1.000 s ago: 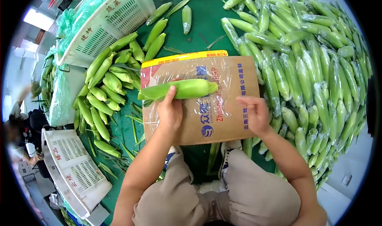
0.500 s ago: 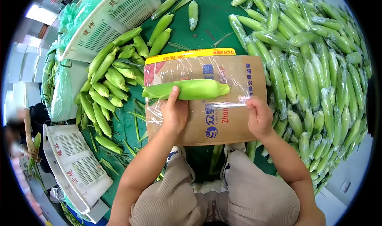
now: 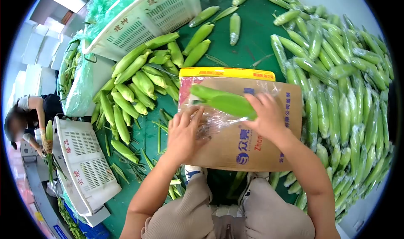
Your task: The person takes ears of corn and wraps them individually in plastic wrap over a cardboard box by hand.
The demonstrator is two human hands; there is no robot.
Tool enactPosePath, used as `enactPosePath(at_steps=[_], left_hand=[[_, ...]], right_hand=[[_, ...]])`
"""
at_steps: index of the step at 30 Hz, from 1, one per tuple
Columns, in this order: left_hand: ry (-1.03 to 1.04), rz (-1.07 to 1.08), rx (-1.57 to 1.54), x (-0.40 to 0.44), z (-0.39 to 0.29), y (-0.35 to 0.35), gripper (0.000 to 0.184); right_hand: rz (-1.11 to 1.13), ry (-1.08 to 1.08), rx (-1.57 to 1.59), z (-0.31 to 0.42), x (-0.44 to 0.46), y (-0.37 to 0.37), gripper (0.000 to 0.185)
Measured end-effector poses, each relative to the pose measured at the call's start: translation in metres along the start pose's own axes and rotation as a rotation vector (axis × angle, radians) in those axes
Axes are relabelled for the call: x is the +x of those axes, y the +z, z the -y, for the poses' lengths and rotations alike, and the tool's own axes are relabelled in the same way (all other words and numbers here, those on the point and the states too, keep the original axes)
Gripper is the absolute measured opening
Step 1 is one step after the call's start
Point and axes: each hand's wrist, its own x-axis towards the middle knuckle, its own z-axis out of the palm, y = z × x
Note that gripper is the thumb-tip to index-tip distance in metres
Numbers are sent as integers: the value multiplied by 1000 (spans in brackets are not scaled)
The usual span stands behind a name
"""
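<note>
A green corn cob in its husk point(image 3: 225, 103) lies across a cardboard box point(image 3: 219, 155), tilted down to the right. My right hand point(image 3: 267, 115) grips its right end, thumb below and fingers above. Clear film point(image 3: 219, 122) stretches beneath the cob over the box. At the left part of the film is my left hand point(image 3: 185, 129), its fingers bent close together; whether they pinch the film is hard to make out. A yellow-edged film carton point(image 3: 227, 73) shows along the box's far side.
Unwrapped cobs point(image 3: 141, 83) are heaped at the left, film-wrapped cobs point(image 3: 332, 112) at the right. White crates point(image 3: 147, 18) point(image 3: 86, 163) stand at the left, with loose leaves near them. Beyond, a person point(image 3: 35, 112) holds a cob.
My right hand has moved from the film at the right onto the cob's right end. My left hand has let go of the cob and sits lower left. The cob has tilted; the view has shifted.
</note>
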Motion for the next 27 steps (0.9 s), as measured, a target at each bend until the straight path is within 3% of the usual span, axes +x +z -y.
enactPosePath(at_steps=[2,3,7,10,12,14,17,19,21,23,25,27], left_hand=[[-144,69,-57,-16,26,7,66],[-118,-116,-24,-21,38,25,43],[-162,-344,-198,-19,38,19,26],[-183,-537,-651,-33,9,19,26],[-64,-477,-761,-42,-14,24,35],[76,-175,-542,-43,-39,42,50],[276,-110,-207,-29,-34,39,48],[313,25,-69,-5,-31,32,51],[350,-142,25,28,-22,35,49],[305,-236,135,77,-13,35,46],[197,-243,253,128,-14,29,41],[208,-87,46,149,-24,16,41]], right_hand=[[-69,-1,-81,0,-14,-7,77],[-34,22,-94,6,-15,-14,76],[214,53,-190,25,-18,-51,74],[445,-52,-38,15,-33,-48,73],[529,-106,116,14,-43,-40,71],[585,-131,109,15,-38,-41,73],[607,-188,-36,19,-27,-51,76],[328,-198,-47,24,-24,-52,74],[87,-138,3,21,-28,-43,69],[94,-160,-35,16,-18,-39,70],[105,-180,-112,11,-3,-36,75],[169,-104,-167,1,19,-35,81]])
